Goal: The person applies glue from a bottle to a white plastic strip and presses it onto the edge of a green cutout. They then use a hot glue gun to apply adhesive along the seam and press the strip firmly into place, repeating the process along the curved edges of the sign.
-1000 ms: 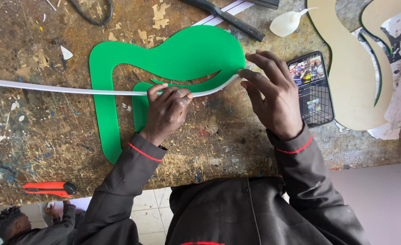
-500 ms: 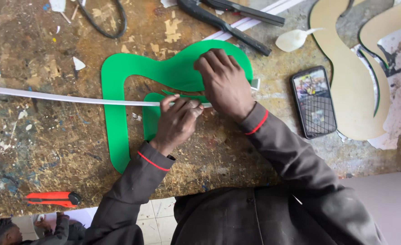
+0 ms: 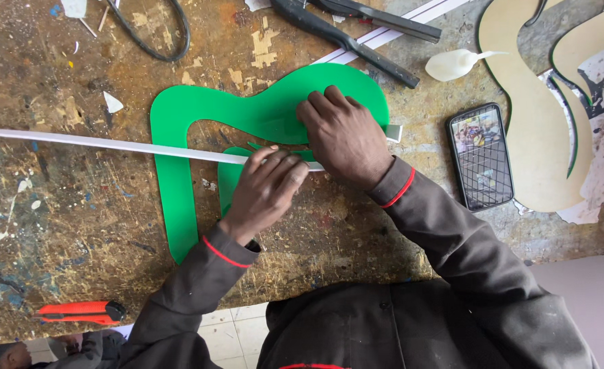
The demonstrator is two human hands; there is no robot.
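Note:
A flat green plastic cut-out (image 3: pixel 179 137) with curved outlines lies on the worn wooden workbench (image 3: pixel 56 225). A long white strip (image 3: pixel 97 143) runs from the left edge across the cut-out toward my hands. My left hand (image 3: pixel 264 191) pinches the strip's right part against the green piece's edge. My right hand (image 3: pixel 343 137) lies palm down on the broad upper part of the green shape, fingers pointing left, pressing it to the bench. A short end of the strip (image 3: pixel 394 132) shows just right of my right hand.
A phone (image 3: pixel 481 156) lies right of my hands, beside beige curved cut-outs (image 3: pixel 530 130). Black long-handled shears (image 3: pixel 349 31) and a white plastic spoon (image 3: pixel 455 63) lie at the top. A red utility knife (image 3: pixel 76 312) sits near the front edge; a black loop (image 3: pixel 155 41) is at top left.
My right hand came from the cut-out's right edge by the phone onto its upper middle and now presses flat there. My left hand stays on the strip.

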